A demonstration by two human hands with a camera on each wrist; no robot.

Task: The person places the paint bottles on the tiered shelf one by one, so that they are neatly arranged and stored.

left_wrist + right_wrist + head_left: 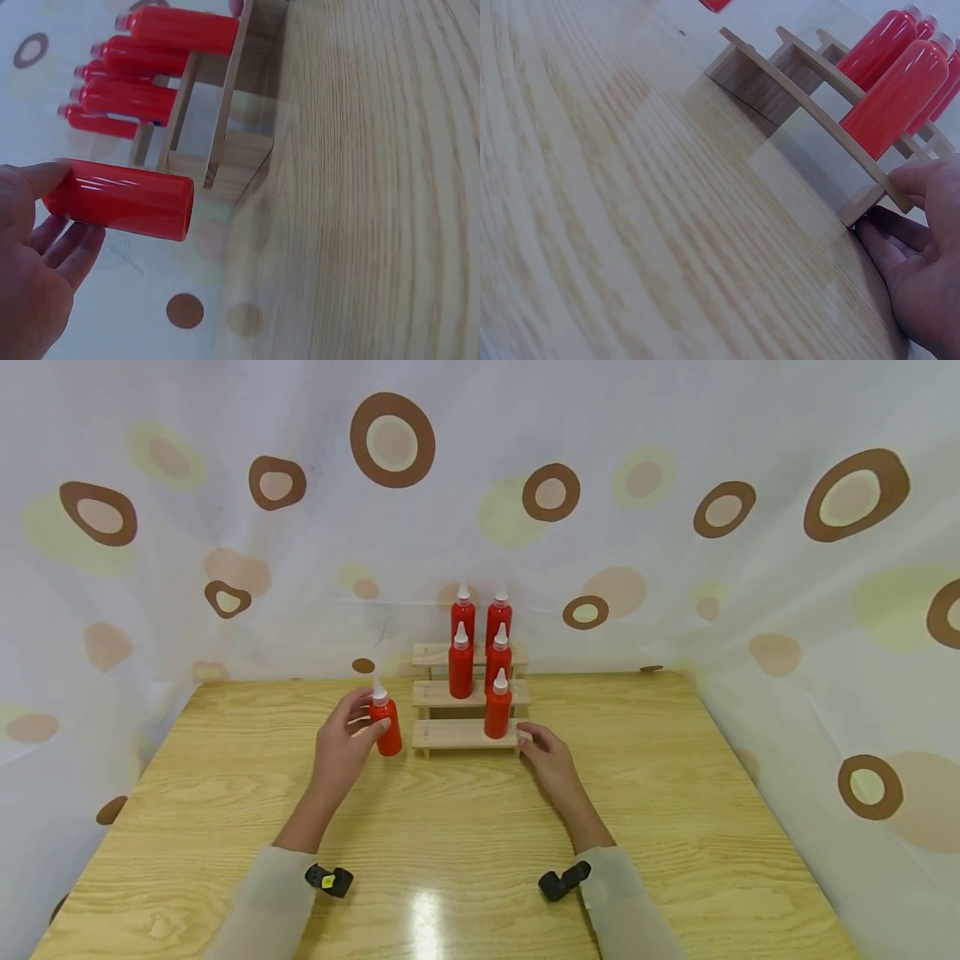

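My left hand (pixel 347 739) grips a red squeeze bottle (pixel 387 731) with a white pointed cap, thumb on one side and fingers on the other. The bottle leans slightly, just left of a three-step wooden rack (pixel 450 734). In the left wrist view its base (pixel 187 208) hangs above the table. My right hand (pixel 551 762) holds the right end of the rack's lowest step; in the right wrist view, fingers reach under the board (pixel 817 116) while another lies at its top. A matching bottle (pixel 497 712) stands on that step's right side.
Two red bottles stand on the middle step, the left one (pixel 461 670) in front of the top step's pair, including a right-hand bottle (pixel 498 614). The wood-grain table (pixel 450 827) ends at a white patterned curtain (pixel 480 485) behind and along the sides.
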